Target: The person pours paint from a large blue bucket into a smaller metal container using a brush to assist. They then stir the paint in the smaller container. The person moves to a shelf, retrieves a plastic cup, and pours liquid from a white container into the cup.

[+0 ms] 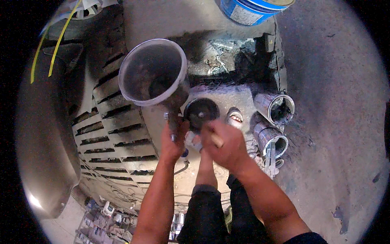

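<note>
My left hand (174, 140) is wrapped around the body of a spray gun (172, 116). Its wide, translucent cup (154, 71) has no lid on and is tilted, with dark residue inside. Close by on the right, my right hand (223, 144) is closed and slightly blurred. Beside its fingers is a black, round, lid-like piece (202, 114) with a small knob at its centre. Whether the fingers grip this piece or something else is hidden.
Two open, paint-streaked metal cans (274, 106) stand to the right, a flat stick (271, 156) by the nearer one. A blue bucket (252, 12) is at the far side. Slotted floor grating (118, 126) and a grey curved panel (48, 154) lie left. My foot (235, 118) shows between.
</note>
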